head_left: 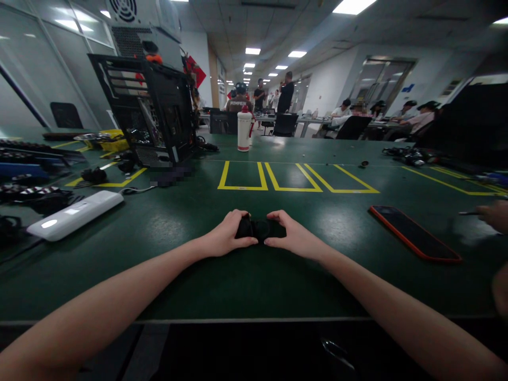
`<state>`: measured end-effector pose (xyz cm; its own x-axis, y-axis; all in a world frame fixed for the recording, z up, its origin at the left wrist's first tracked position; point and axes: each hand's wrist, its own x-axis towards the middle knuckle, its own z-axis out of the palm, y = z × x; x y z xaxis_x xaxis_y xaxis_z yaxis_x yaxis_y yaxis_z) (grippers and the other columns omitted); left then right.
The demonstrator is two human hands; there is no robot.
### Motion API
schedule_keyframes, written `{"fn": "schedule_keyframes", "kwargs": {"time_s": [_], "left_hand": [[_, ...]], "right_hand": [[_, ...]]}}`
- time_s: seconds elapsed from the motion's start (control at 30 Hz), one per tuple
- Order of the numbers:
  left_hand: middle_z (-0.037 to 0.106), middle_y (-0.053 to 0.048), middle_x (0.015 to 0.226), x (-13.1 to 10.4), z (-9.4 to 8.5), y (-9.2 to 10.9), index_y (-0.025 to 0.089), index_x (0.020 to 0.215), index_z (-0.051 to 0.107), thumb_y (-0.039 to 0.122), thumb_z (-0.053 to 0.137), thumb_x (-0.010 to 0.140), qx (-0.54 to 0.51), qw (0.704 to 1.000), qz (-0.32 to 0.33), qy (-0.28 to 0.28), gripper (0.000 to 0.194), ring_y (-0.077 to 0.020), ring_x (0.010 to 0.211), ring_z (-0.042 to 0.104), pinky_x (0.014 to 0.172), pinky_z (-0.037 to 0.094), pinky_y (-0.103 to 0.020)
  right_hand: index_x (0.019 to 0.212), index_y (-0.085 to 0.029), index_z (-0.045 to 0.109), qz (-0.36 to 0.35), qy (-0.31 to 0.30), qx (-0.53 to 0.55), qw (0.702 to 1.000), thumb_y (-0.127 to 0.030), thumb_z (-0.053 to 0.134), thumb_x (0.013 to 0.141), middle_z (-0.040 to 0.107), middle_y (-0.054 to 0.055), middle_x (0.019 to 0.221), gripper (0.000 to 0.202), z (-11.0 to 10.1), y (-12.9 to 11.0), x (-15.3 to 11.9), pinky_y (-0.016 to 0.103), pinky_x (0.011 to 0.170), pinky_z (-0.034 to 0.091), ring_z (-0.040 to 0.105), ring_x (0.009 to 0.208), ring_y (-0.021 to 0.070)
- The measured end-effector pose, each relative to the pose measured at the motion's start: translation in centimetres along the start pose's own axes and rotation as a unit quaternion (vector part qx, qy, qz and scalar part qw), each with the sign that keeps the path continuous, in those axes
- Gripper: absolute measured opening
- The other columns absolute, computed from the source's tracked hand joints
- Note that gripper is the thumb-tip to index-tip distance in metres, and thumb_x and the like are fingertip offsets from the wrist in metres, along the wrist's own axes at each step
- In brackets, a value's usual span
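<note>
Gripped by the left hand (227, 233) at or just above the counter (254, 288), the black object (260, 230) could slip if that hold loosens, since the right hand (297, 238) curves open beside it, contact unclear.

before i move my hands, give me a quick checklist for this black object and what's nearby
1. Left hand on the black object: ok
2. Right hand touching it too: cannot tell, contact is lost in the dark
3. Object one piece, not two: cannot tell, too dark
4. Orange-cased smartphone apart from your right hand: ok
5. Co-worker's hand apart from yours: ok, at the right edge
6. White tumbler upright: ok
</note>
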<state>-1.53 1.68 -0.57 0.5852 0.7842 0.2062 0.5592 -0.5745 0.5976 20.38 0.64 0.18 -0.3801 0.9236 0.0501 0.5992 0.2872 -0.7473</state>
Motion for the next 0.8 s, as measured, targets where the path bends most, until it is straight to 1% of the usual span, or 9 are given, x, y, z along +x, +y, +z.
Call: {"fn": "schedule_keyframes", "kwargs": {"time_s": [0.07,0.13,0.23,0.3,0.43,0.53,0.63,0.73,0.8], "left_hand": [[0.044,-0.013,0.115,0.1,-0.1,-0.3,0.013,0.117,0.037,0.046,0.057,0.073,0.003,1.000,-0.003,0.004,0.059,-0.0238,0.107,0.044,0.093,0.038,-0.039],[0.044,-0.014,0.115,0.4,-0.3,-0.8,0.011,0.117,0.037,0.046,0.057,0.073,0.014,1.000,-0.008,0.019,0.060,-0.0244,0.108,0.043,0.094,0.037,-0.039],[0.044,-0.014,0.115,0.9,-0.7,-1.9,0.010,0.118,0.037,0.044,0.056,0.073,0.042,0.998,-0.021,0.049,0.060,-0.0257,0.108,0.041,0.095,0.036,-0.041],[0.045,-0.014,0.113,1.3,-1.1,-2.8,0.011,0.117,0.037,0.045,0.055,0.073,0.062,0.995,-0.032,0.065,0.058,-0.0261,0.106,0.042,0.093,0.036,-0.043],[0.046,-0.013,0.111,2.1,-2.2,-5.4,0.011,0.116,0.039,0.051,0.053,0.072,0.097,0.989,-0.056,0.092,0.061,-0.0271,0.104,0.041,0.091,0.037,-0.045],[0.045,-0.014,0.112,2.3,-3.3,-7.5,0.009,0.117,0.038,0.052,0.053,0.071,0.109,0.983,-0.092,0.115,0.064,-0.0289,0.109,0.038,0.094,0.035,-0.045],[0.045,-0.014,0.112,2.4,-4.2,-9.0,0.011,0.118,0.035,0.049,0.054,0.072,0.085,0.983,-0.112,0.115,0.063,-0.0264,0.105,0.045,0.091,0.038,-0.043],[0.045,-0.015,0.113,2.3,-4.4,-9.0,0.009,0.119,0.033,0.048,0.053,0.073,0.067,0.983,-0.118,0.122,0.064,-0.0244,0.100,0.050,0.089,0.041,-0.040],[0.045,-0.017,0.114,2.2,-3.8,-8.0,0.007,0.119,0.033,0.047,0.054,0.073,0.068,0.983,-0.115,0.129,0.064,-0.0253,0.101,0.050,0.089,0.041,-0.040]], "right_hand": [[0.119,-0.019,0.040,-0.009,-0.011,-0.011,1.000,-0.033,0.069,0.062,0.046,0.010,0.123,0.065,-0.2,0.2,0.0,0.043,0.099,0.032,0.043,0.117,0.0245],[0.120,-0.020,0.040,-0.014,-0.015,-0.028,0.999,-0.035,0.068,0.063,0.045,0.010,0.126,0.065,-0.2,0.3,0.1,0.043,0.100,0.031,0.041,0.118,0.0242],[0.120,-0.020,0.041,-0.026,-0.007,-0.039,0.999,-0.036,0.067,0.066,0.045,0.010,0.126,0.062,0.0,0.4,0.4,0.043,0.100,0.031,0.042,0.118,0.0231],[0.119,-0.020,0.042,-0.044,-0.003,-0.028,0.999,-0.036,0.066,0.067,0.048,0.009,0.124,0.059,0.3,0.3,0.7,0.043,0.099,0.031,0.043,0.117,0.0223],[0.116,-0.022,0.044,-0.068,0.007,-0.006,0.998,-0.032,0.063,0.070,0.054,0.007,0.116,0.051,0.5,0.4,1.3,0.044,0.096,0.034,0.049,0.111,0.0202],[0.116,-0.021,0.044,-0.058,0.025,-0.008,0.998,-0.030,0.063,0.071,0.055,0.007,0.115,0.050,-0.3,1.5,1.8,0.044,0.096,0.034,0.050,0.110,0.0198],[0.115,-0.019,0.045,-0.035,0.052,-0.011,0.998,-0.026,0.063,0.071,0.055,0.008,0.116,0.048,-1.7,3.2,2.4,0.045,0.097,0.032,0.050,0.111,0.0201],[0.116,-0.018,0.044,-0.022,0.071,-0.018,0.997,-0.024,0.062,0.072,0.055,0.010,0.116,0.048,-2.7,4.2,2.6,0.046,0.098,0.031,0.050,0.111,0.0209],[0.116,-0.017,0.043,-0.025,0.074,-0.030,0.997,-0.024,0.061,0.073,0.055,0.011,0.117,0.047,-2.7,3.8,2.4,0.046,0.098,0.031,0.050,0.110,0.0216]]}}
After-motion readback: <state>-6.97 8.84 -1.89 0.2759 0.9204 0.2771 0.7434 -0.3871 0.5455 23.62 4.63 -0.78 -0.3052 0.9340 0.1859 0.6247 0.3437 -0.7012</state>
